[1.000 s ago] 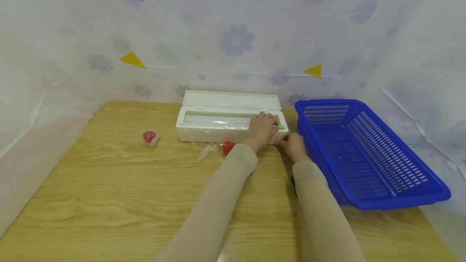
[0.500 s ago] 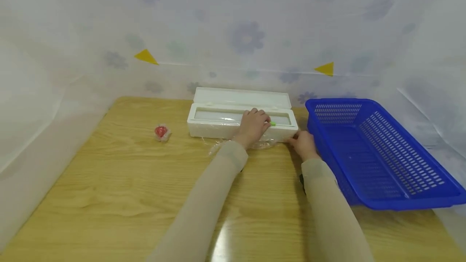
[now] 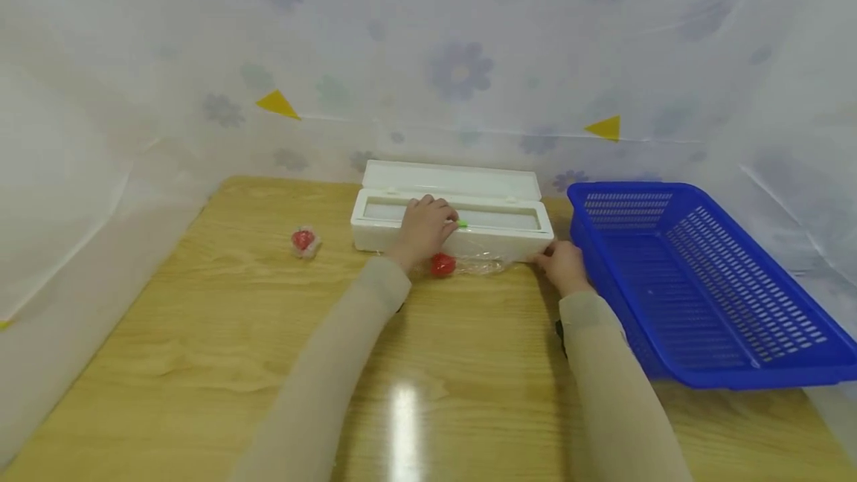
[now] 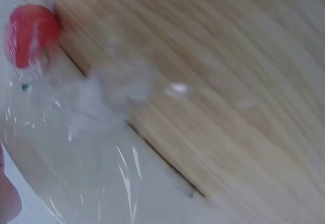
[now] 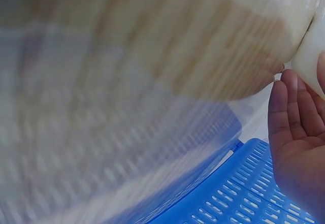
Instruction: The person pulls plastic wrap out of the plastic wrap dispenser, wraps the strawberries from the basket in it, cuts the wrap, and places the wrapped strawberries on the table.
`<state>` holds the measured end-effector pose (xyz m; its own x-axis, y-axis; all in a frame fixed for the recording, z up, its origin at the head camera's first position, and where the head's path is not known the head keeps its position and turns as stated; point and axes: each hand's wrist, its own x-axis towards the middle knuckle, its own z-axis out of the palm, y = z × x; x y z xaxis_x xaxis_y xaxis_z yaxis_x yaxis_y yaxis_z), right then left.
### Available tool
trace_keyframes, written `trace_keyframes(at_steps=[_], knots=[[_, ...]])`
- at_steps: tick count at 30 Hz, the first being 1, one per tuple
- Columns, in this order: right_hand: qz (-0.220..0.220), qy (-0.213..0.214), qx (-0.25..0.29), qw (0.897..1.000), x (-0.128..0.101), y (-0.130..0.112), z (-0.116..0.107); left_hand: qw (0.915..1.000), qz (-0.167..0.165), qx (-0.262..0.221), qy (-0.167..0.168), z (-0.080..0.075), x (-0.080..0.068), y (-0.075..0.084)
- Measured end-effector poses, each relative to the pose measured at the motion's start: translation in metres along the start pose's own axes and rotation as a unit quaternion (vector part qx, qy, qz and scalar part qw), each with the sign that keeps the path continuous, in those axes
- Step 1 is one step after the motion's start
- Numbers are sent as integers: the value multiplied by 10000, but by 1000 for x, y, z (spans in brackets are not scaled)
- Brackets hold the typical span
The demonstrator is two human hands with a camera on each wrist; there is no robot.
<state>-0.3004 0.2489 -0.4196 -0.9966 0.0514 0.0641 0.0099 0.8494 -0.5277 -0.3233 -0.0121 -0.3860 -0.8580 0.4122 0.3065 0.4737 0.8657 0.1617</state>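
Note:
A white cling-film dispenser box [image 3: 509,233] lies at the back of the wooden table [image 3: 201,333] with its lid open. My left hand [image 3: 428,220] rests on top of it, fingers curled round a small green slider [image 3: 463,224] on the cutting rail. My right hand [image 3: 557,257] has straight fingers [image 5: 284,107] against the box's right end [image 5: 312,56]. A red ball [image 3: 442,265] sits in front of the box under a sheet of clear film [image 3: 480,265]. The left wrist view shows the same red ball [image 4: 31,33] and the film [image 4: 101,132].
A second red ball wrapped in film [image 3: 303,241] lies to the left of the box. A blue slotted basket [image 3: 696,281] stands at the right, close to my right hand, and shows as basket mesh [image 5: 244,203] in the right wrist view. Flowered plastic sheeting hangs behind the table.
My left hand has slid the green slider leftward along the box, from near its right end to about the middle. The red ball shows again beside my left wrist. My right hand stays at the box's end.

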Motion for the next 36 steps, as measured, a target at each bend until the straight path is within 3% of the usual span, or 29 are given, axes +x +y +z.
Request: trace_keyframes(at_steps=[10,16,20,27,33,36], knots=[[-83,-69,-39,9999,-3,-2,1,9999,105,-29,129,-6,-17,-32],[-51,18,-116,9999,0,-2,-1,9992,-205,69,330,-23,-38,-65],[17,-1,-120,9999,0,0,0,9994,-153,113,298,-29,-46,-79],[-109,-117,-65,9999,-2,2,2,9998,-84,42,182,-32,-50,-82],[114,-1214,222,9923,-4,-4,-9,9996,-146,-121,216,-30,-47,-81],[316,-1274,124,9913,-3,-10,-10,9992,-159,-219,282,-28,-46,-82]])
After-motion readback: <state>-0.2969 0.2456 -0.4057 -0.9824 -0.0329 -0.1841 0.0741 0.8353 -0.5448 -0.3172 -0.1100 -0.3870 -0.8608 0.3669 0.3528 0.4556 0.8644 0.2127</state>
